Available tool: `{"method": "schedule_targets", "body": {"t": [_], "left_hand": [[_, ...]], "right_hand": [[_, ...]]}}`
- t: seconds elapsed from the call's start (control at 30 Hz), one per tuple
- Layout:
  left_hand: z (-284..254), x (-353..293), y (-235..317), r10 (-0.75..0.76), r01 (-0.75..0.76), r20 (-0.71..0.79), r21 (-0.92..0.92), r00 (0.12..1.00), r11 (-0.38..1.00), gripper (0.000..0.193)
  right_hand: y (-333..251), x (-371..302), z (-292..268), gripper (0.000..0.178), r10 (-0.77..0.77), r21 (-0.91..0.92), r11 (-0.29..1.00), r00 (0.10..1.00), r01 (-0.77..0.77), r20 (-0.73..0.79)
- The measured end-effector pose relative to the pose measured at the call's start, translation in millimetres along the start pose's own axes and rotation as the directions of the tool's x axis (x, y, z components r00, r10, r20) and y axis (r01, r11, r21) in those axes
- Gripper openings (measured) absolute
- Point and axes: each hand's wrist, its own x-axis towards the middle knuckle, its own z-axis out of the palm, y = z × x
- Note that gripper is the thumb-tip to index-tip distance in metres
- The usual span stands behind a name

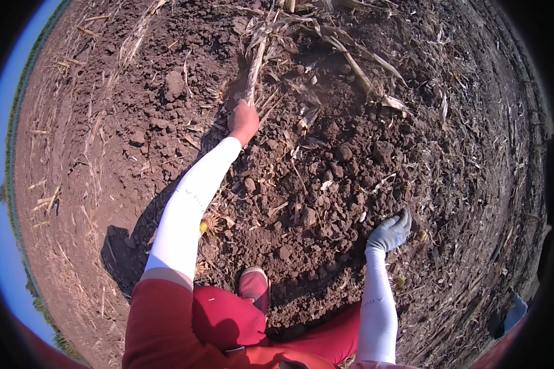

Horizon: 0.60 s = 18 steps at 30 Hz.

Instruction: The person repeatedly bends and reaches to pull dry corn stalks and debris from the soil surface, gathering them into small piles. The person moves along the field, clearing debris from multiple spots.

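My left hand, bare below a white sleeve, is closed around the lower part of a dry corn stalk. The pale stalk runs away from me over the soil, among withered leaves. To the right, my right hand wears a grey glove and is low over the clods, its fingers stretched out and nothing visible in them. Just beside its fingers lies a small yellowish piece, too small to name. Whatever is under the gloved palm is hidden.
Loose brown clods cover the ground before me. More dry stalks lie at the far side. A yellow bit shows beside my left forearm. My red shoe stands on the soil. Something pale blue lies at the lower right.
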Motion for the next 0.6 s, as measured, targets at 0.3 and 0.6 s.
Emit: {"method": "schedule_targets", "body": {"t": [0.3, 0.6], "left_hand": [[18, -75, -37, 0.069, 0.030, 0.199, -0.454, 0.978, 0.891, 0.042], [-26, -151, -1, 0.436, -0.348, 0.198, -0.361, 0.878, 0.865, 0.029]], "right_hand": [[-3, -2, 3, 0.039, -0.002, 0.018, 1.000, 1.000, 0.002, -0.020], [-5, -2, 1, 0.038, 0.020, 0.004, 1.000, 0.999, -0.020, -0.036]]}}
